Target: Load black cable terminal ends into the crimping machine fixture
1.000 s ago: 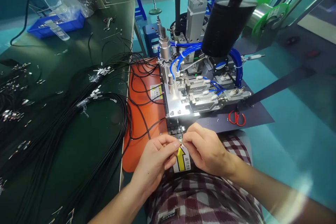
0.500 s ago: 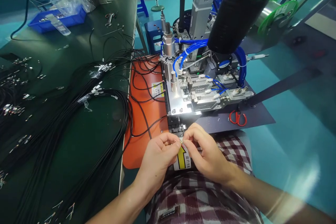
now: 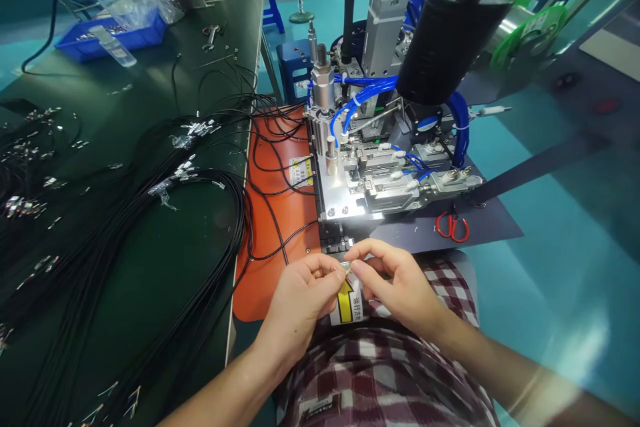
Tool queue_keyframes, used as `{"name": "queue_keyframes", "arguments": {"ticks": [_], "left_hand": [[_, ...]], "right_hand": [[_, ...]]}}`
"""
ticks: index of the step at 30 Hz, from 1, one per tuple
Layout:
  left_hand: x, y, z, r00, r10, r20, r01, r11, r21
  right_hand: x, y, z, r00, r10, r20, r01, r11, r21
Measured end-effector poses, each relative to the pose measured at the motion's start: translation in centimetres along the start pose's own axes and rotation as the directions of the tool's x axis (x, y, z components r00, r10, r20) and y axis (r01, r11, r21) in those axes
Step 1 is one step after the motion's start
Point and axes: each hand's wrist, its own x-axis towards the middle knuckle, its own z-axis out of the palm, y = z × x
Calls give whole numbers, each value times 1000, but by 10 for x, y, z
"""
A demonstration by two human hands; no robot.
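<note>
My left hand [image 3: 305, 297] and my right hand [image 3: 400, 283] meet fingertip to fingertip just in front of the machine [image 3: 380, 167]. Both pinch a small metal part [image 3: 346, 268] between thumb and forefinger; it is too small to name. Below them lies a white label with a yellow arrow [image 3: 349, 301] on the machine's front edge. A thin black cable [image 3: 280, 243] runs across the orange mat [image 3: 273, 227] towards my left hand.
Bundles of black cables with metal ends [image 3: 150, 213] cover the green bench at left. A blue tray [image 3: 110, 37] and plastic bags stand at the far left. Red scissors [image 3: 453, 227] lie right of the machine. A black lamp head [image 3: 445, 40] hangs above.
My hands stay pinched together over the label; my right fingers have shifted slightly. The view has drifted a little.
</note>
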Motion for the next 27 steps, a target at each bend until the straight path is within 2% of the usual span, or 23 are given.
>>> {"name": "queue_keyframes", "arguments": {"ticks": [6,14,18,23,27], "left_hand": [[1,0,2,1000,-1,13,1,1000,23],[3,-6,0,999,30,-21,-29,998,63],[4,-6,0,999,24,-21,-23,998,63],[4,-7,-1,1000,15,7,-15,999,49],[4,-7,-2,1000,18,8,-18,998,62]], "right_hand": [[5,-7,-2,996,75,40,-75,997,-2],[2,0,-3,972,186,142,-216,949,228],[1,0,-7,978,178,105,-194,967,166],[-3,2,-3,981,189,34,-190,981,42],[-2,0,-5,985,166,43,-168,984,51]]}}
